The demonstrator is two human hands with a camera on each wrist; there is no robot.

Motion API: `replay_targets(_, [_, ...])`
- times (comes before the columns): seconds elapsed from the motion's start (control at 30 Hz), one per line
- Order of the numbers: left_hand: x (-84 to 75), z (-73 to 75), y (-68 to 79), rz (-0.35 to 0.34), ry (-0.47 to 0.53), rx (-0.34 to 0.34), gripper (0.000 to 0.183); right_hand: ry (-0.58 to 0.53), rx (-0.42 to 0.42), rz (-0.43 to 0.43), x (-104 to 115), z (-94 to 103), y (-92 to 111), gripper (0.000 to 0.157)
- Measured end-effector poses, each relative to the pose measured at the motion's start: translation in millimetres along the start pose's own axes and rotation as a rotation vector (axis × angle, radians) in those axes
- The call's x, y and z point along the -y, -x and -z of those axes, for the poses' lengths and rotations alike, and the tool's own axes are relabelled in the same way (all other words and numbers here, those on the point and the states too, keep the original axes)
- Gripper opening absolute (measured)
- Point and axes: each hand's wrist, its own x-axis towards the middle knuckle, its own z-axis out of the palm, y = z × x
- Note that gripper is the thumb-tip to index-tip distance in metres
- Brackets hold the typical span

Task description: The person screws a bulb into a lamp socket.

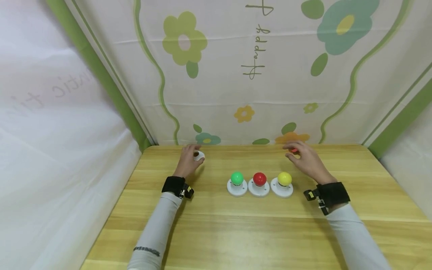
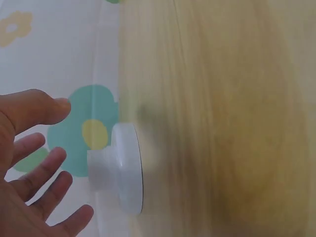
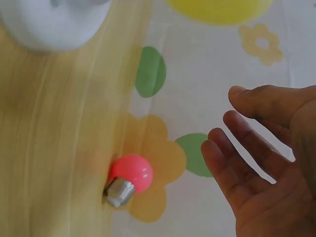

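Observation:
Near the far left of the table, my left hand (image 1: pixel 189 162) is spread over a white bulb socket (image 1: pixel 200 156). In the left wrist view the socket (image 2: pixel 129 168) sits base down on the wood, apart from the relaxed fingers (image 2: pixel 45 173). At the far right, my right hand (image 1: pixel 308 162) hovers over a loose pinkish-red light bulb (image 1: pixel 294 150), partly hidden by it in the head view. The right wrist view has this bulb (image 3: pixel 136 171) lying on its side, metal screw base showing, with a gap between it and the fingers (image 3: pixel 237 173).
Between the hands, three round white sockets stand in a row, holding a green bulb (image 1: pixel 237 178), a red bulb (image 1: pixel 260 179) and a yellow bulb (image 1: pixel 285 179). A flowered cloth (image 1: pixel 216 90) hangs behind the wooden table (image 1: pixel 219 240), with white cloth at both sides.

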Motion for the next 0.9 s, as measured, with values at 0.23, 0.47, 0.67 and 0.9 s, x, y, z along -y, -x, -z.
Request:
replay_targets(0.23, [1.8,2.3,-0.3,0.041,-0.019,0.05,0.062,0.033,-0.016,-0.036,-12.3,0.4,0.3,0.031])
replay_targets(0.47, [7.5,1.4,-1.4,0.093,-0.021,0.114,0.07,0.054,-0.02,-0.071,-24.3,-1.5,-0.7,0.031])
replay_targets(0.67, [12.5,3.4,-2.6,0.126,0.023,0.157,0.075,0.064,-0.033,-0.074,-32.3,-3.5,-2.9,0.04])
replay_targets(0.9, [18.8,2.0,-2.6,0.162,-0.006,0.178,0.079,0.099,0.013,-0.108,-41.7,-4.6,-5.9,0.047])
